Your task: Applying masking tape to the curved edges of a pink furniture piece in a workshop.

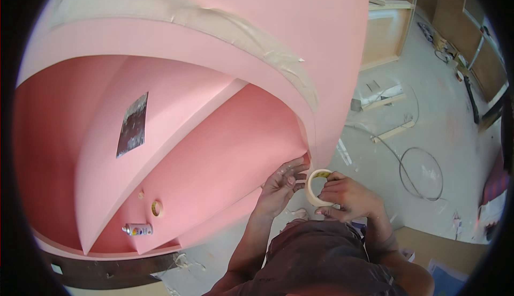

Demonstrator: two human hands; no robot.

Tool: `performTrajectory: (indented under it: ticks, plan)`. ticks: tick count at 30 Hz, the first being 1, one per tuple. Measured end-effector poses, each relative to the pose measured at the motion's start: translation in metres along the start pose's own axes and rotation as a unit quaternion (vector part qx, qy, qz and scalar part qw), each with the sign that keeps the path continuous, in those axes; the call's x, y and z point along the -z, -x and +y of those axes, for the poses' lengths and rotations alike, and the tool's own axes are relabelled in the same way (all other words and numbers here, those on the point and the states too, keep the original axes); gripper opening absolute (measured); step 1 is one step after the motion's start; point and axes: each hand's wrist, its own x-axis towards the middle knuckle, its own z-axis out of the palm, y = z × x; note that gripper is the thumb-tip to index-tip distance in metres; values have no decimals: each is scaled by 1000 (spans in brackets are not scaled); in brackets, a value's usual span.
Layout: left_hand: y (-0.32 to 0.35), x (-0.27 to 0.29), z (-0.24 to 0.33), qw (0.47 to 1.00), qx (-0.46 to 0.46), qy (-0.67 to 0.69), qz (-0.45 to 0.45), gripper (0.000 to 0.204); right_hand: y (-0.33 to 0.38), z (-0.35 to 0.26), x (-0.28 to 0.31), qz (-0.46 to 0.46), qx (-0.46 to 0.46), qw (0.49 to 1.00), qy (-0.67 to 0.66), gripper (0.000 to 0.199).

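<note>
My right hand grips a cream roll of masking tape, with the fingers hooked through its ring. Close to the roll's left side is my left hand, its fingers stretched out and apart by the lower right end of the pink arched edge. Whether those fingertips touch the tape or the pink surface, I cannot tell. A beige masking strip, wrinkled in places, follows the curve of the large pink structure above the opening.
Inside the pink hollow are a spray can, another tape roll and a dark smeared plate. On the grey floor to the right lie a looped cable and wooden strips. A wooden frame stands behind.
</note>
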Motion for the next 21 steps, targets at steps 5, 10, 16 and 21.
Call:
performTrajectory:
  ticks: [5, 10, 16, 21]
  plan:
    - [5, 27, -6, 994, 75, 79, -7, 56, -6, -14, -9, -52, -12, 998, -19, 24]
    - [9, 37, -8, 995, 83, 46, 4, 41, 1, -23, -17, -62, -34, 997, -12, 26]
    - [8, 15, 6, 997, -32, -60, 44, 19, -1, -39, -16, -40, -62, 997, 19, 25]
    - [10, -16, 39, 991, -64, -92, 79, 14, -4, -58, -16, 37, -54, 998, 24, 24]
